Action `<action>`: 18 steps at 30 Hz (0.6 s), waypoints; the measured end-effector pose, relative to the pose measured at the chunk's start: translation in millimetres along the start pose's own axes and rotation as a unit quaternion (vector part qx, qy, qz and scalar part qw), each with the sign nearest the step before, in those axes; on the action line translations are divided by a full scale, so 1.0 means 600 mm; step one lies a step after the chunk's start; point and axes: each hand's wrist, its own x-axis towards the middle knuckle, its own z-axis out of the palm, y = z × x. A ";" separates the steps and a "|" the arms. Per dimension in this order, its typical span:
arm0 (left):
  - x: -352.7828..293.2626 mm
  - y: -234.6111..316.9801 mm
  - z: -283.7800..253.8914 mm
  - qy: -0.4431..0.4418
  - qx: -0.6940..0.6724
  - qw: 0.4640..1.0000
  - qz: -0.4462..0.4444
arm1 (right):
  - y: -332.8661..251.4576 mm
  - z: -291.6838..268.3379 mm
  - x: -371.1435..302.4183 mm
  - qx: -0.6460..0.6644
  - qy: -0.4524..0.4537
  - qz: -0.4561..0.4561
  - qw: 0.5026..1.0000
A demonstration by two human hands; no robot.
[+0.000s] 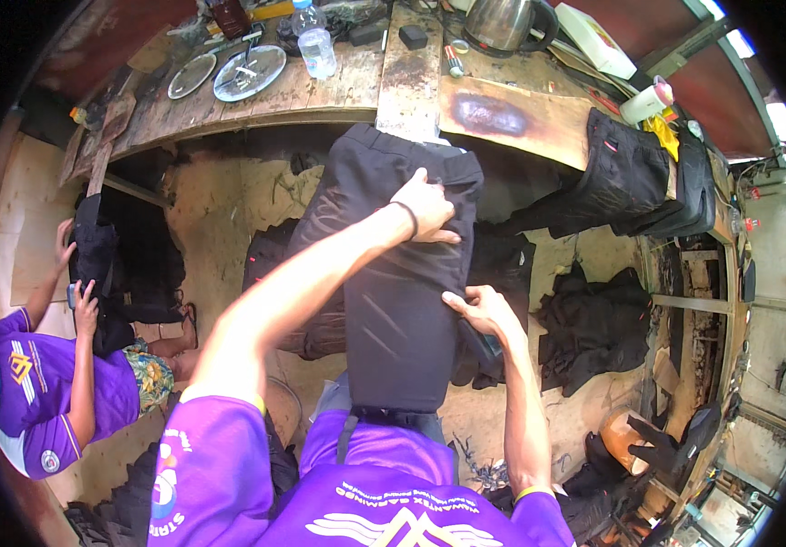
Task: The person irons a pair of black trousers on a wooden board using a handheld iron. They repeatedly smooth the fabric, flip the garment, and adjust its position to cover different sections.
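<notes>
Black trousers [402,310] lie stretched lengthwise in front of me, the waistband at the far end by the table edge and the near end at my waist. My left hand [425,210], with a dark band round its wrist, rests on the cloth just below the waistband, fingers spread. At the right edge of the trousers is my right hand [484,312], its thumb on the cloth and its fingers curled at the side. Just under that hand shows a small bluish patch, too unclear to name.
The wooden table [347,96] holds a plastic bottle [317,53], a round plate [249,73] and a kettle [505,25]. Folded black garments [630,169] hang over its right side; more [593,319] lie on the floor. At left, another person [56,374] handles dark cloth.
</notes>
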 end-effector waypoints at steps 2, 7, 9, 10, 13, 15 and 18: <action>0.008 0.020 -0.048 -0.164 0.043 0.985 -0.031 | 0.001 0.002 0.002 -0.035 0.007 0.030 0.999; 0.025 0.047 -0.047 -0.106 0.211 0.959 -0.154 | -0.007 0.016 -0.040 -0.030 0.168 -0.009 0.985; 0.021 0.025 -0.013 -0.010 0.158 0.977 -0.142 | -0.020 0.042 -0.080 0.003 0.312 -0.019 0.950; 0.014 0.013 0.004 0.053 0.107 0.987 -0.105 | -0.027 0.060 -0.104 0.029 0.421 -0.098 0.901; -0.015 -0.031 0.025 0.149 0.047 0.988 -0.018 | -0.045 0.121 -0.152 0.030 0.375 -0.252 0.891; -0.030 -0.036 0.008 0.117 0.074 0.990 -0.016 | -0.047 0.153 -0.167 -0.022 0.407 -0.332 0.851; -0.024 -0.001 -0.041 -0.151 0.123 0.980 -0.045 | -0.035 0.181 -0.162 0.030 0.458 -0.360 0.813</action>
